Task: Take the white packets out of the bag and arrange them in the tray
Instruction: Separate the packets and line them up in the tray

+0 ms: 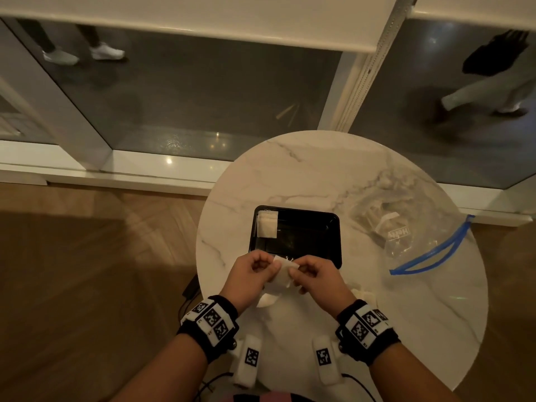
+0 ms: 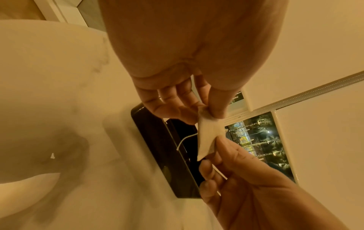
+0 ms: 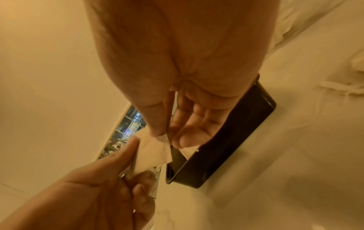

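Note:
Both hands hold one white packet just in front of the black tray on the round marble table. My left hand pinches its left edge and my right hand pinches its right edge. In the left wrist view the packet hangs between thumb and finger above the tray, with a thin string trailing. The right wrist view shows the same packet pinched by both hands beside the tray. Another white packet lies in the tray's far-left corner. The clear bag with a blue zip lies to the right.
The marble table stands against a glass window wall. More white material lies on the table under my hands, and a bit more at the right. People walk past outside beyond the glass. Wooden floor lies to the left.

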The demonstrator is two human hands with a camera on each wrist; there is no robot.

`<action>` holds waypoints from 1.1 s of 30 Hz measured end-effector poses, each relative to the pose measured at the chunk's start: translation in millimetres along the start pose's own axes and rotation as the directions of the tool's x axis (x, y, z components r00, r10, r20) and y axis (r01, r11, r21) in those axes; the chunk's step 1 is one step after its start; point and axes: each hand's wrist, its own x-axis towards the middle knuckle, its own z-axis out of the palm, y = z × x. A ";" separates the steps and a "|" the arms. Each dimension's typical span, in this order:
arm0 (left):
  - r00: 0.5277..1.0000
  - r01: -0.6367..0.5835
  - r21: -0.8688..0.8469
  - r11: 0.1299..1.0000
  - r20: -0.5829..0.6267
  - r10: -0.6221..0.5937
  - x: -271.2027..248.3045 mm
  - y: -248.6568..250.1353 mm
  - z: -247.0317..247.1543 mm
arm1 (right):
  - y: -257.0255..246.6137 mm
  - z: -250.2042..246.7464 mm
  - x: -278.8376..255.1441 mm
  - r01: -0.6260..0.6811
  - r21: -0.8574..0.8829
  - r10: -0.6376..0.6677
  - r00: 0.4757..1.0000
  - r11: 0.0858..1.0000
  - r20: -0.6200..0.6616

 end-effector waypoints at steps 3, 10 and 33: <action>0.999 -0.029 0.022 0.999 -0.036 0.030 5.9 6.1 -5.2 | -8.1 2.4 7.6 -0.006 0.041 0.008 0.999 0.999 -0.051; 0.906 0.166 0.240 0.956 -0.419 -0.052 38.7 -0.9 -29.6 | -17.1 1.8 56.0 -0.053 -0.016 0.050 0.985 0.998 -0.167; 0.928 0.270 0.273 0.923 -0.329 -0.174 63.2 -9.3 -34.0 | -15.7 27.7 155.0 -0.280 -0.273 0.250 0.958 0.920 -0.138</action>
